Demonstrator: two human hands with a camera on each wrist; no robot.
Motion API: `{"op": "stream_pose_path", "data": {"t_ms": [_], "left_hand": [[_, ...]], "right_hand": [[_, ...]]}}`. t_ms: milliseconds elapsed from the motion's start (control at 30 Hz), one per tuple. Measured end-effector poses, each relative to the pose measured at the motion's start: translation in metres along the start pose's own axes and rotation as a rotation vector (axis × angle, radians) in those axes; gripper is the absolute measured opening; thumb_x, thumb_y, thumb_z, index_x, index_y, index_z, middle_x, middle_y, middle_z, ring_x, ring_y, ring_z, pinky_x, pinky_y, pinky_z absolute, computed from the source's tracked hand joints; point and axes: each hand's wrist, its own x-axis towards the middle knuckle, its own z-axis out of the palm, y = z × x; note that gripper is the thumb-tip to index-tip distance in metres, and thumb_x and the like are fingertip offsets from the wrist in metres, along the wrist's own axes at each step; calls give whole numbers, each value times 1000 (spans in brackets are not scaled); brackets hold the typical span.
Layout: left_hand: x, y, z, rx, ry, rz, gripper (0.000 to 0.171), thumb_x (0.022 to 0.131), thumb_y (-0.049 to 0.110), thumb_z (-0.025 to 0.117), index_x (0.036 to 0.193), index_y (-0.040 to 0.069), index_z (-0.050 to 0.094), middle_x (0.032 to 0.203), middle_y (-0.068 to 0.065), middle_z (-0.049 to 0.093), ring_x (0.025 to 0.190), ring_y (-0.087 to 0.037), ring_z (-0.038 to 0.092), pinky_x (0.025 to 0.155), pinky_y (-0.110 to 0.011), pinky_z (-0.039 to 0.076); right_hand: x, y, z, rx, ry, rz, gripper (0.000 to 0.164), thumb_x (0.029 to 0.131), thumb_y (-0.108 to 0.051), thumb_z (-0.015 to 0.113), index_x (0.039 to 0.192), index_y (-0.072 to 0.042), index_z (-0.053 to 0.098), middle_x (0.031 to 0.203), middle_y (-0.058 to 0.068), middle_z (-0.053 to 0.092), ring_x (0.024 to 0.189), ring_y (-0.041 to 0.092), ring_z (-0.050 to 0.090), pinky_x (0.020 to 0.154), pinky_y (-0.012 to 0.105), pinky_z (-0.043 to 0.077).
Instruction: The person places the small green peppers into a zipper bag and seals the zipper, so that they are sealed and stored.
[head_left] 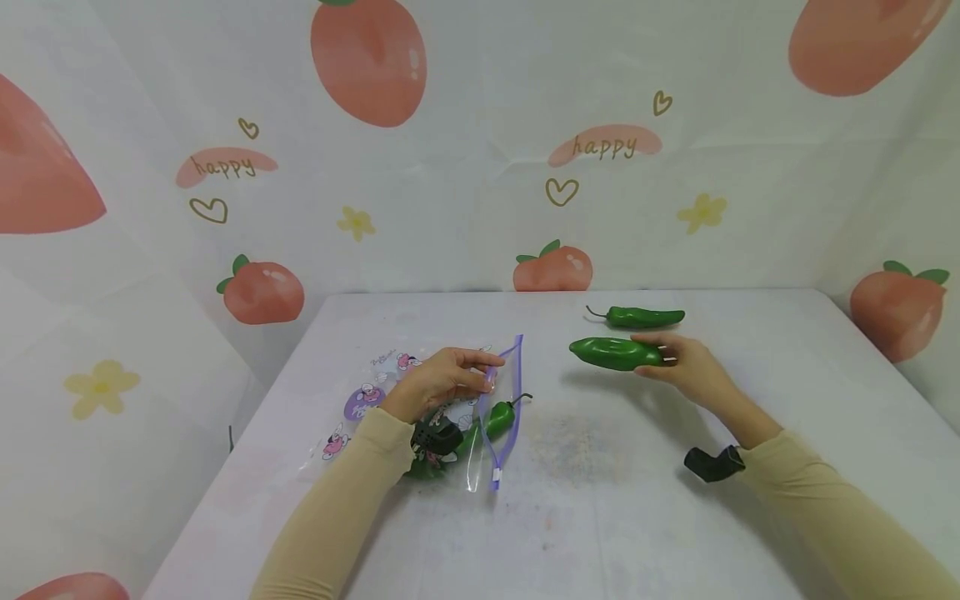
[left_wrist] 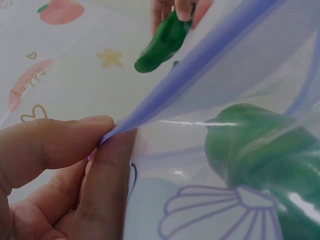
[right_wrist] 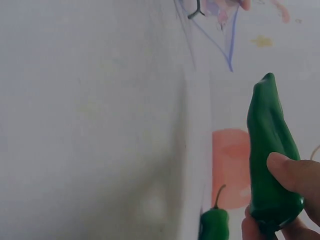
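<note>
My left hand (head_left: 450, 379) pinches the purple-edged rim of a clear zip bag (head_left: 390, 367) between thumb and fingers, and the bag's mouth gapes toward the right. Inside it lie green peppers, one (head_left: 498, 419) with its stem poking out at the opening; the left wrist view shows green flesh (left_wrist: 260, 145) through the plastic. Held over the table, right of the bag, is another green pepper (head_left: 615, 353). My right hand (head_left: 678, 367) grips it by its stem end, thumb (right_wrist: 287, 170) on its side, with the tip pointing left toward the bag.
One more green pepper (head_left: 645, 317) lies on the white table (head_left: 600, 533) behind the right hand, stem to the left. A cloth printed with peaches (head_left: 555, 268) hangs behind the table's far edge. Dark wrist devices (head_left: 712, 463) sit at both cuffs.
</note>
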Motion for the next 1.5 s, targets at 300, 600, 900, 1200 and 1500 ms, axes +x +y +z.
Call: {"op": "stream_pose_path", "data": {"t_ms": [300, 600, 900, 1200, 1500], "left_hand": [[1, -1, 0, -11, 4, -10, 49, 84, -6, 67, 132, -5, 55, 114, -6, 55, 81, -13, 53, 70, -20, 52], [0, -1, -1, -8, -1, -4, 49, 85, -6, 66, 132, -5, 55, 114, -6, 56, 81, -12, 53, 70, -20, 52], [1, -1, -1, -9, -7, 4, 49, 85, -6, 66, 133, -6, 54, 113, -5, 56, 81, -12, 54, 70, -19, 52], [1, -1, 0, -8, -11, 10, 48, 85, -6, 65, 132, -7, 54, 113, -6, 55, 82, -12, 54, 71, -20, 52], [1, -1, 1, 9, -16, 14, 48, 86, -5, 66, 132, -8, 54, 112, -5, 55, 81, -12, 53, 71, -19, 52]], "right_hand": [[-4, -5, 18, 19, -58, -71, 51, 81, -18, 78, 128, -5, 63, 120, 22, 64, 98, 34, 65, 75, 27, 51], [-9, -12, 32, 28, -90, -111, 48, 80, -15, 79, 125, -6, 65, 113, 16, 68, 94, 27, 65, 72, 26, 49], [-9, -19, 46, 22, -150, -130, 46, 80, -13, 79, 123, -4, 66, 115, 17, 67, 97, 30, 64, 78, 33, 52], [-10, -27, 57, 16, -226, -110, 47, 79, -15, 79, 123, -6, 65, 120, 21, 64, 100, 34, 64, 81, 40, 54], [-11, -32, 64, 49, -251, -112, 44, 80, -13, 79, 121, -5, 65, 118, 19, 63, 100, 34, 65, 83, 42, 55]]}}
